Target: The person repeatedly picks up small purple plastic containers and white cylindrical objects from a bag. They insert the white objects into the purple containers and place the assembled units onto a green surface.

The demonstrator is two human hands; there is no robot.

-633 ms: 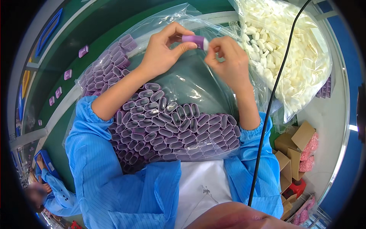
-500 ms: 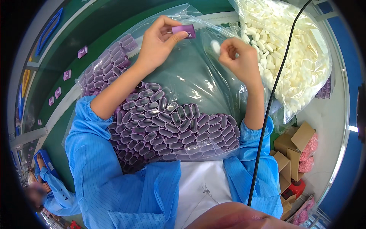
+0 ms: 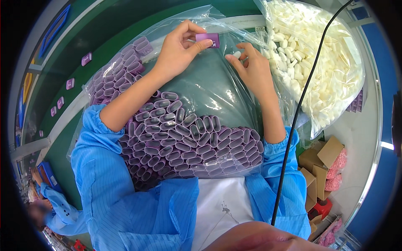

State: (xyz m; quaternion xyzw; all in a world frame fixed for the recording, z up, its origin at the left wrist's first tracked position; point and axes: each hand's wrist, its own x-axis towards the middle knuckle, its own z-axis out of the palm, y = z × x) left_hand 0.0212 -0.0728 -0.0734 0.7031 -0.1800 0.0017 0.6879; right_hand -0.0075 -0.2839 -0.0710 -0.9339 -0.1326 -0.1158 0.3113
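Head view, upper centre: the right hand (image 3: 256,69) has spread its fingers around a white piece (image 3: 237,54), grip unclear, unjoined to the purple case (image 3: 209,37) the left hand (image 3: 176,49) pinches.

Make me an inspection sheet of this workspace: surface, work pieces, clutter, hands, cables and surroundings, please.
Surface: clear plastic sheeting, dark green beneath.
Job's things: oval purple shells packed together, open ends showing; bagged white pieces, upper right.
Clutter: open cardboard boxes, lower right.
Left hand: holds one purple shell.
Right hand: a white piece shows at its fingers; grip unclear.
Cables: black cable crosses in front of the bagged white pieces.
Surroundings: co-worker's blue sleeve, lower left; small purple items spaced out, left.
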